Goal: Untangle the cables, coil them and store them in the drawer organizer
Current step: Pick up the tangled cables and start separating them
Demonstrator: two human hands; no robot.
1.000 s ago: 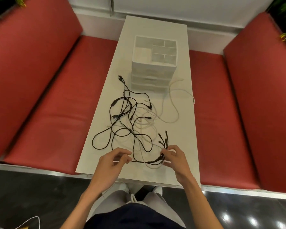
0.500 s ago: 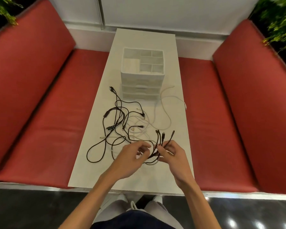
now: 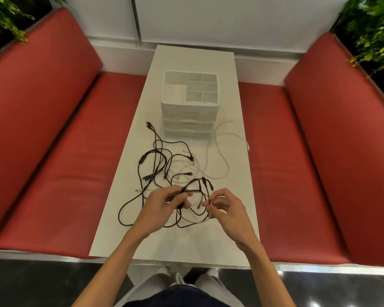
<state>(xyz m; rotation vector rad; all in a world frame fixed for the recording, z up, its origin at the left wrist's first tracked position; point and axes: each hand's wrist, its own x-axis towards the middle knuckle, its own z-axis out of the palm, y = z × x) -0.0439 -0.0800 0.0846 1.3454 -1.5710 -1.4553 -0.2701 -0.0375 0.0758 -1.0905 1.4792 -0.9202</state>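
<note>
- the left hand [image 3: 162, 209] is closed around a black cable [image 3: 192, 182], with the fingers curled over it just above the bench [image 3: 233, 103].
- the right hand [image 3: 228, 209] pinches the same black strands between thumb and fingertips, near the end where several plugs stick up. its other fingers are loosely bent.
- the held cable makes a raised loop between the two hands. its lower part goes down into the heap and crosses a white strand under the hands.
- the step in hand is, i judge, the untangling: one black cable is taken apart from the heap, and no coil is made yet.
- the next move calls, i think, for following this cable through its crossings and pulling gently, so that the knots do not tighten and the other cables are not dragged off the edge.
- the tangle of cables [image 3: 157, 160], black and white together, lies on the middle of the bench beyond the hands. a white cable [image 3: 222, 156] runs out to the right side.
- the drawer organizer [image 3: 190, 122] stands behind the tangle, well apart from the hands.
- its top tray [image 3: 191, 73] is divided in compartments, and i see no cable in them.
- the drawers [image 3: 187, 129] below are closed, and what is inside them i cannot tell.
</note>
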